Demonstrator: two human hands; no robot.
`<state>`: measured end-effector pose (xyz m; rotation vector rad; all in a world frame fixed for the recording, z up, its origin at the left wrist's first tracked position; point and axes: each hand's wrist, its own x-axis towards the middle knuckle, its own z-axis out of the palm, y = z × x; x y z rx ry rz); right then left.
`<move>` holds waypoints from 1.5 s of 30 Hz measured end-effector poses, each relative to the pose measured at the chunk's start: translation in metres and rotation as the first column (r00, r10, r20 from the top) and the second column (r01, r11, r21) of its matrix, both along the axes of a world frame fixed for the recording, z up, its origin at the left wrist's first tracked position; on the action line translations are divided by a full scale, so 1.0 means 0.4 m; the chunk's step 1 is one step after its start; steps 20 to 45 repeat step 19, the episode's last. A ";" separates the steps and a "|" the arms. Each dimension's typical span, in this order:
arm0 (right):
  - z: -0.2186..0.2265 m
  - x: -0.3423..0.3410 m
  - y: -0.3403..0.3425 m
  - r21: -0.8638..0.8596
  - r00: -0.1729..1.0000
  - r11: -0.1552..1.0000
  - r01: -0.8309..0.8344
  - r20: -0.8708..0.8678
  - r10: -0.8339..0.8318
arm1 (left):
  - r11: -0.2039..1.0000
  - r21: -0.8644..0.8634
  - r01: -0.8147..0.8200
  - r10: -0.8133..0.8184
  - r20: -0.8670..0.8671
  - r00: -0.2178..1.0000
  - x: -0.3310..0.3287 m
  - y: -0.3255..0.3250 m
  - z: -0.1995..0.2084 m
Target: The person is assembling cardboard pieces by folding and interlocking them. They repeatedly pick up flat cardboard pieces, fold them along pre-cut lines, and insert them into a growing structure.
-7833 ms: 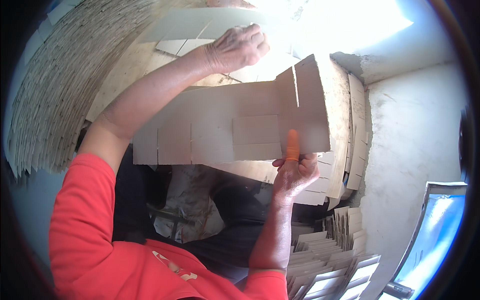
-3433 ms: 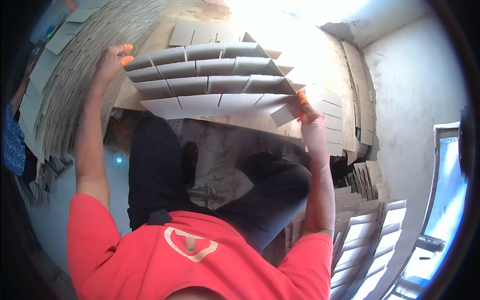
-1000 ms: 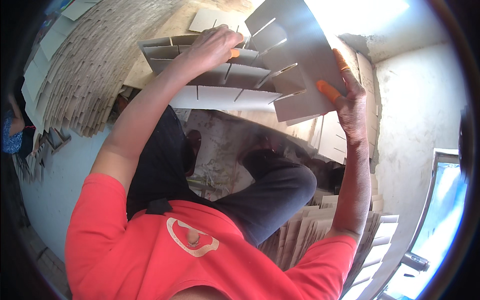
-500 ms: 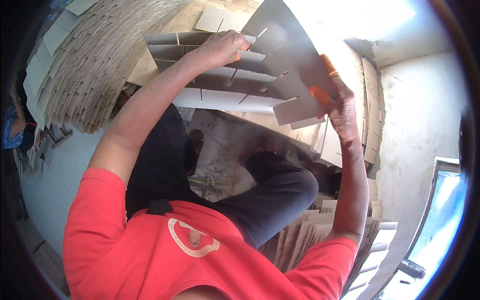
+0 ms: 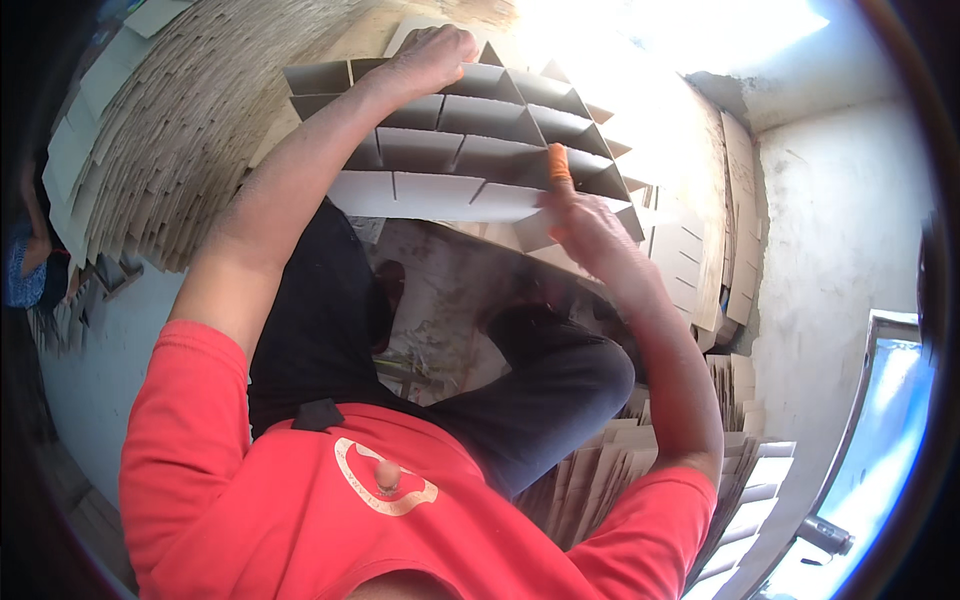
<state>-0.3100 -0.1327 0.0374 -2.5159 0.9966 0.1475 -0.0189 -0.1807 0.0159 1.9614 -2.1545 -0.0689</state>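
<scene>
A grey cardboard divider grid of interlocked slotted strips stands at the work surface in front of me. My left hand is closed on its far side, the fingertips mostly hidden. At the grid's near right part, my right hand grips the nearest strip. One finger, in an orange finger cover, reaches over that strip's upper edge; the other fingers are partly hidden below. Cross strips run through the right part of the grid, while the near strip's left part shows open slots.
Tall stacks of cardboard strips rise at the left. Slotted flat pieces lie right of the grid, and more cardboard stands by my right elbow. A white wall bounds the right side. Another person is at the far left.
The slotted sheet my right hand held up at the right has come down into the strips, which now form a grid. My right hand moved left and lower; my left hand shifted slightly farther away.
</scene>
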 end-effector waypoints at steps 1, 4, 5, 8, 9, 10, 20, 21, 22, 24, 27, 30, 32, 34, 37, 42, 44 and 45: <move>-0.010 0.009 0.005 -0.092 0.996 0.994 -0.058 -0.076 0.051 | 0.991 -0.117 0.061 -0.065 -0.033 0.997 0.007 -0.010 -0.026; 0.090 0.041 0.018 0.038 0.971 0.989 0.143 -0.197 -0.133 | 0.946 -0.305 0.108 -0.163 -0.160 0.974 0.031 -0.003 -0.053; 0.084 0.012 0.012 -0.032 0.980 0.981 0.194 -0.046 -0.195 | 0.959 -0.275 0.064 -0.115 -0.173 0.978 0.042 0.010 -0.046; 0.008 -0.189 -0.046 -0.315 0.689 0.735 0.601 0.671 -0.275 | 0.931 -0.363 0.038 -0.106 -0.172 0.979 0.079 0.048 -0.018; -0.022 -0.271 -0.061 -0.394 0.642 0.579 0.713 0.699 -0.315 | 0.943 -0.326 -0.064 -0.004 -0.203 0.979 0.027 0.095 0.040; 0.005 -0.275 -0.037 -0.367 0.561 0.426 0.827 0.484 -0.671 | 0.932 -0.342 -0.121 0.029 -0.260 0.965 0.020 0.144 0.062; -0.332 -0.473 -0.018 -0.334 0.284 0.405 0.851 -0.355 -0.890 | 0.871 -0.488 0.061 -0.146 -0.139 0.979 -0.044 0.309 0.012; -0.332 -0.473 -0.018 -0.334 0.284 0.405 0.851 -0.355 -0.890 | 0.871 -0.488 0.061 -0.146 -0.139 0.979 -0.044 0.309 0.012; -0.332 -0.473 -0.018 -0.334 0.284 0.405 0.851 -0.355 -0.890 | 0.871 -0.488 0.061 -0.146 -0.139 0.979 -0.044 0.309 0.012; -0.332 -0.473 -0.018 -0.334 0.284 0.405 0.851 -0.355 -0.890 | 0.871 -0.488 0.061 -0.146 -0.139 0.979 -0.044 0.309 0.012; -0.332 -0.473 -0.018 -0.334 0.284 0.405 0.851 -0.355 -0.890 | 0.871 -0.488 0.061 -0.146 -0.139 0.979 -0.044 0.309 0.012; -0.332 -0.473 -0.018 -0.334 0.284 0.405 0.851 -0.355 -0.890 | 0.871 -0.488 0.061 -0.146 -0.139 0.979 -0.044 0.309 0.012; -0.332 -0.473 -0.018 -0.334 0.284 0.405 0.851 -0.355 -0.890 | 0.871 -0.488 0.061 -0.146 -0.139 0.979 -0.044 0.309 0.012; -0.332 -0.473 -0.018 -0.334 0.284 0.405 0.851 -0.355 -0.890 | 0.871 -0.488 0.061 -0.146 -0.139 0.979 -0.044 0.309 0.012; -0.332 -0.473 -0.018 -0.334 0.284 0.405 0.851 -0.355 -0.890 | 0.871 -0.488 0.061 -0.146 -0.139 0.979 -0.044 0.309 0.012; -0.332 -0.473 -0.018 -0.334 0.284 0.405 0.851 -0.355 -0.890 | 0.871 -0.488 0.061 -0.146 -0.139 0.979 -0.044 0.309 0.012; -0.332 -0.473 -0.018 -0.334 0.284 0.405 0.851 -0.355 -0.890 | 0.871 -0.488 0.061 -0.146 -0.139 0.979 -0.044 0.309 0.012; -0.332 -0.473 -0.018 -0.334 0.284 0.405 0.851 -0.355 -0.890 | 0.871 -0.488 0.061 -0.146 -0.139 0.979 -0.044 0.309 0.012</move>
